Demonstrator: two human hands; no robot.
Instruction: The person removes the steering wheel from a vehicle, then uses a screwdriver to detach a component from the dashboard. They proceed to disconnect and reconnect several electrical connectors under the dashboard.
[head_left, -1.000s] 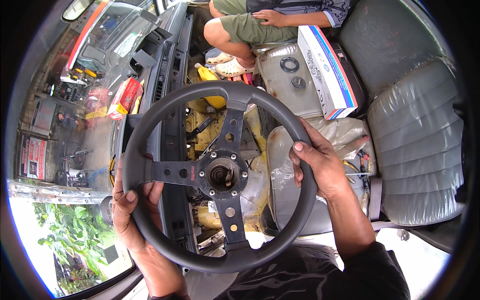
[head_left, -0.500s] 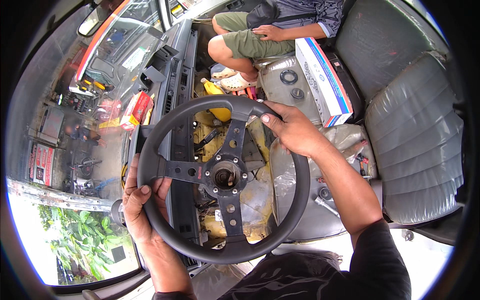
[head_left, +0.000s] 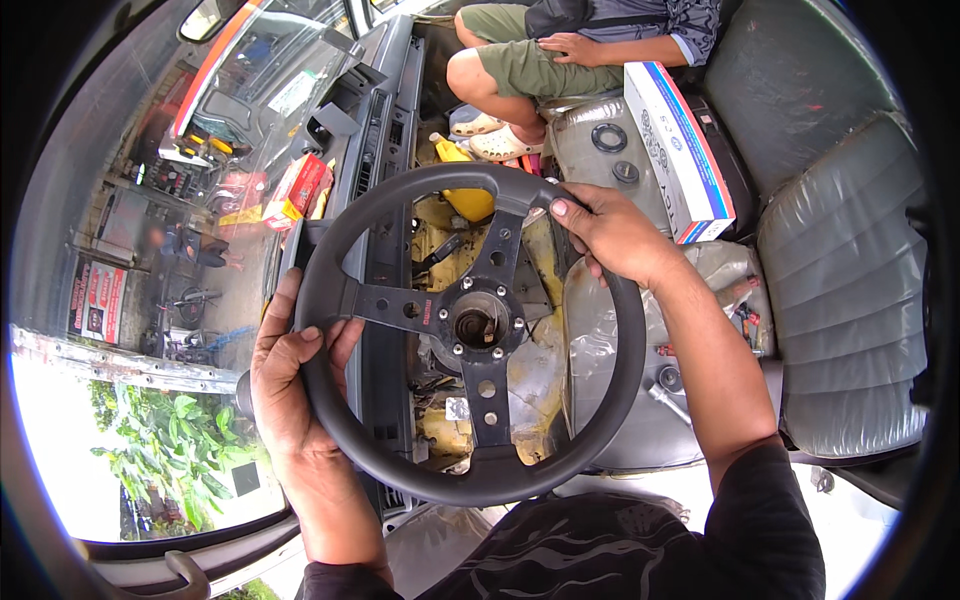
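Observation:
A black three-spoke steering wheel [head_left: 492, 386] fills the middle of the head view, with bolts ringing its open hub [head_left: 480, 325]. On the left side of the rim, near the left spoke, my left hand [head_left: 290, 370] has its thumb in front and fingers behind. My right hand [head_left: 620, 235] is closed round the upper right rim, thumb on top near the upper spoke. The centre of the hub is uncovered and shows a round metal recess. Parts of the fingers of both hands are hidden by the rim.
Beside me a person in green shorts [head_left: 540, 65] sits, a hand on the lap. On the grey seat lie a long white box [head_left: 675, 150], a black ring [head_left: 608, 138], a round black cap [head_left: 625, 173] and a metal socket tool [head_left: 668, 404]. A red-yellow box [head_left: 297, 190] rests by the windscreen.
My view has shifted, so the scene sits farther right and a little higher. The wheel looks turned very slightly clockwise. Both hands keep their hold on the rim.

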